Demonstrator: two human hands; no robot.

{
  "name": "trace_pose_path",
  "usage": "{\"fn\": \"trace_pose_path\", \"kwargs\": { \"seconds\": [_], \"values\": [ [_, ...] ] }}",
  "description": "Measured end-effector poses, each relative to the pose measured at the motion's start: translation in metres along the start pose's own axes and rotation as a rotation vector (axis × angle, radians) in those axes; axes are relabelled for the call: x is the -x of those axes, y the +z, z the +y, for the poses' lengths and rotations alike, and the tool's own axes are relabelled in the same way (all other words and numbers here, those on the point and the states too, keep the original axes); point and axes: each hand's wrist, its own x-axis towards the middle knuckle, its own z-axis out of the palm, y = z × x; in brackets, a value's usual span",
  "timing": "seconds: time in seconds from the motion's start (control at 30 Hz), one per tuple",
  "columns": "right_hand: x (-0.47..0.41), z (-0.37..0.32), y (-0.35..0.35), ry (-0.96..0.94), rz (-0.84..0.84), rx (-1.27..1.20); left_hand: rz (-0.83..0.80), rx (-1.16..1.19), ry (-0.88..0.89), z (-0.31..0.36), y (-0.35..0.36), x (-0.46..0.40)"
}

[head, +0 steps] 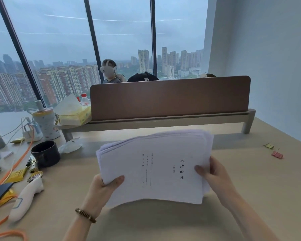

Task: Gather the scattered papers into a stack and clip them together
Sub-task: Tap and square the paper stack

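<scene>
A thick stack of white papers [156,167] is held up above the beige desk [250,180], its top sheet printed with dark characters and its edges slightly fanned. My left hand [104,186] grips the stack's left side, thumb on top and fingers underneath. My right hand [214,174] grips the right side the same way. A red binder clip [277,155] and a green one [268,146] lie on the desk at the far right, apart from both hands.
A brown divider panel [170,96] on a raised shelf closes off the back. At the left stand a black mug [45,156], a white handheld device [27,197], an orange cable [19,160], a tissue pack [75,112] and a bottle. A person with a headset sits behind the divider.
</scene>
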Motion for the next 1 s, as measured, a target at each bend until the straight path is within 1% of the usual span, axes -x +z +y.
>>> {"fn": "trace_pose_path", "kwargs": {
  "seconds": [0.13,0.4,0.5,0.7,0.83,1.0],
  "values": [
    [0.007,0.005,0.007,0.01,0.031,-0.094,-0.038,0.122,-0.062,0.001,-0.001,0.003],
    [0.016,-0.005,0.014,-0.044,-0.028,-0.148,-0.092,0.206,-0.052,0.008,-0.001,0.005],
    [0.018,-0.006,0.021,-0.034,-0.047,-0.133,-0.091,0.196,-0.065,0.008,-0.001,0.004],
    [0.017,-0.003,0.02,-0.075,-0.008,-0.127,-0.089,0.175,-0.045,0.008,-0.005,0.004],
    [0.016,0.003,0.015,-0.072,-0.033,-0.176,-0.115,0.168,-0.046,0.007,-0.009,0.004],
    [0.014,0.004,0.011,-0.041,-0.073,-0.165,-0.136,0.17,-0.038,0.008,-0.013,0.003]
  ]
}}
